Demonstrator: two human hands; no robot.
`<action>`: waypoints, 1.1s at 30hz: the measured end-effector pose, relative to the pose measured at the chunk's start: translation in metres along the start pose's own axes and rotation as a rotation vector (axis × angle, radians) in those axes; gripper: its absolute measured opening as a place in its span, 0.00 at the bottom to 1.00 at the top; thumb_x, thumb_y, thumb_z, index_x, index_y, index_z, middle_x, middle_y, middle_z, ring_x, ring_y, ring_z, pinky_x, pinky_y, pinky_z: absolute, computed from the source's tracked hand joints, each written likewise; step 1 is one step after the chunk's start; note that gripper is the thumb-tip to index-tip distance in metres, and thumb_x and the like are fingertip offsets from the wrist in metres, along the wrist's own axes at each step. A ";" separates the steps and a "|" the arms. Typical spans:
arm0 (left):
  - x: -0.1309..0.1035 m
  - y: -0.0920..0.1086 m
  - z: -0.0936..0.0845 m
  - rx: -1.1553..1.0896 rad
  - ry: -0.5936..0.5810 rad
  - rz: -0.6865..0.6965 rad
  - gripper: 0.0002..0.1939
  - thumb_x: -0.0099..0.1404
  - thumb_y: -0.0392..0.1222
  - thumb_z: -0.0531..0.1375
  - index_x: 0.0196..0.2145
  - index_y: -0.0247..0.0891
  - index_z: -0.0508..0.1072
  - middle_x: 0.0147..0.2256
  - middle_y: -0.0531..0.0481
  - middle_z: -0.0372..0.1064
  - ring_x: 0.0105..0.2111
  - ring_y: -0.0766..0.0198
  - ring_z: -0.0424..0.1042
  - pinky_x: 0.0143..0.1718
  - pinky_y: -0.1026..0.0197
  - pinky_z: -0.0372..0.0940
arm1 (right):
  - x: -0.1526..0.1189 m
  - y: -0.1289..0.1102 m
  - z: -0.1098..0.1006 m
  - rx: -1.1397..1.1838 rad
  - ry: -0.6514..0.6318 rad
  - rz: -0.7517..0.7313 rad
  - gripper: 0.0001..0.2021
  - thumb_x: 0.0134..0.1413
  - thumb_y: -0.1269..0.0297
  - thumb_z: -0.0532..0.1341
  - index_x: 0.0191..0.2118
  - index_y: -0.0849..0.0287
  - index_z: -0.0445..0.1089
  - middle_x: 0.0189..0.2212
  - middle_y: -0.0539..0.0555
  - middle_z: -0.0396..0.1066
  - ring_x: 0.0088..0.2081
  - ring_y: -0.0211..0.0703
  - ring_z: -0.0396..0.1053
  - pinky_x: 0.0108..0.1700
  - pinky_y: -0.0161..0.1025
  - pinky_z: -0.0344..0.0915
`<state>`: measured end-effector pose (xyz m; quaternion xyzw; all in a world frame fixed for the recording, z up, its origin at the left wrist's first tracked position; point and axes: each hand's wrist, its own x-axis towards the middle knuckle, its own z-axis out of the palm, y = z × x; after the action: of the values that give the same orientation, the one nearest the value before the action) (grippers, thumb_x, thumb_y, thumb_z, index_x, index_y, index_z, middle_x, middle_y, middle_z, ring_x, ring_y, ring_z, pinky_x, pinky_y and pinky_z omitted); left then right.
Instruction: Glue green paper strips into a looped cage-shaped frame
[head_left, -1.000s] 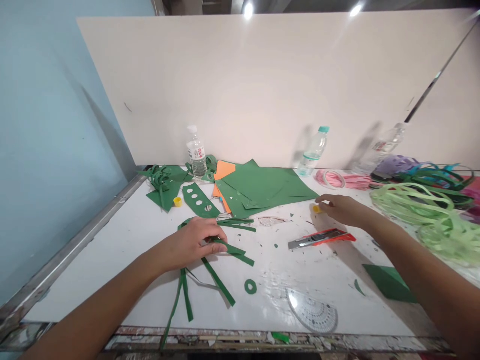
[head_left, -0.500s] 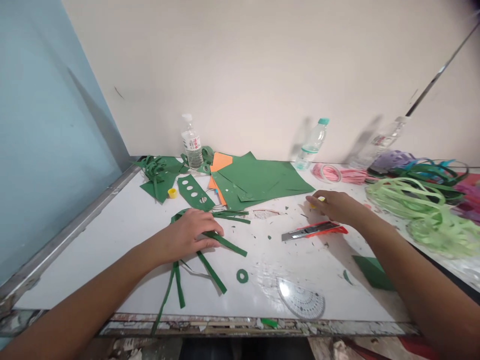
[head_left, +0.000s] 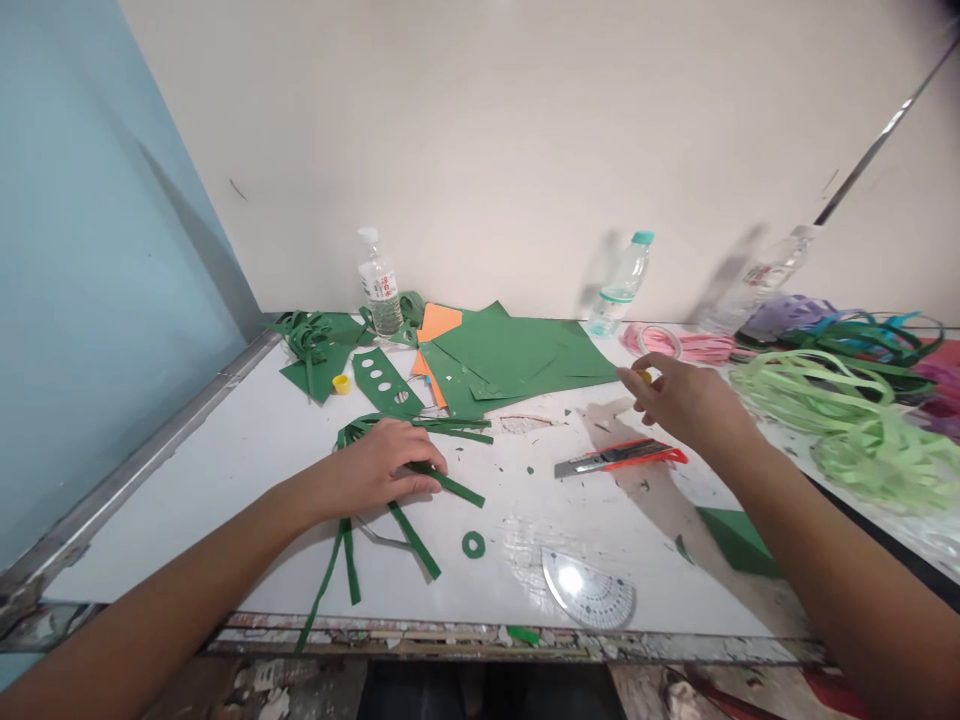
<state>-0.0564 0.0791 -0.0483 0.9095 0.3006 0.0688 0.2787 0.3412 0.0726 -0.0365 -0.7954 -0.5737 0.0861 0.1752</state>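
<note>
Above table (head_left: 210, 480), my right hand (head_left: 686, 402) pinches yellow cap (head_left: 645, 377), thumb to finger. My left hand (head_left: 390, 467), half-curled, lies on green strips (head_left: 416, 541), grip unclear; long ends spread rightward and nearer. Cap sits right, farther back.

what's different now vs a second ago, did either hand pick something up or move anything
The right hand, which was down at a small yellow piece on the table, now has it between its fingers and has lifted it up off the surface. The left hand stays on the green strips; the knife and protractor lie as they were.
</note>
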 end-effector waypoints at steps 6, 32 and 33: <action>0.012 0.019 -0.009 -0.016 -0.078 -0.021 0.11 0.73 0.51 0.62 0.45 0.43 0.78 0.44 0.48 0.78 0.46 0.54 0.72 0.61 0.48 0.54 | -0.028 -0.024 -0.009 0.489 0.139 -0.114 0.14 0.61 0.49 0.61 0.45 0.52 0.69 0.26 0.55 0.76 0.32 0.55 0.77 0.33 0.45 0.69; 0.009 0.026 0.017 -0.229 0.040 0.075 0.11 0.78 0.44 0.54 0.43 0.41 0.76 0.42 0.48 0.79 0.43 0.58 0.76 0.47 0.59 0.65 | -0.084 -0.086 0.063 1.024 -0.544 -0.505 0.27 0.70 0.38 0.51 0.31 0.55 0.66 0.25 0.49 0.61 0.29 0.43 0.59 0.35 0.42 0.58; 0.009 0.025 0.018 -0.229 0.055 0.082 0.12 0.78 0.44 0.54 0.42 0.41 0.76 0.42 0.48 0.79 0.43 0.57 0.75 0.48 0.59 0.65 | -0.083 -0.084 0.065 0.989 -0.523 -0.516 0.26 0.70 0.39 0.53 0.29 0.55 0.65 0.25 0.49 0.62 0.29 0.44 0.59 0.36 0.42 0.57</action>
<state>-0.0311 0.0597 -0.0497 0.8812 0.2607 0.1390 0.3691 0.2182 0.0291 -0.0700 -0.4078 -0.6638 0.4891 0.3922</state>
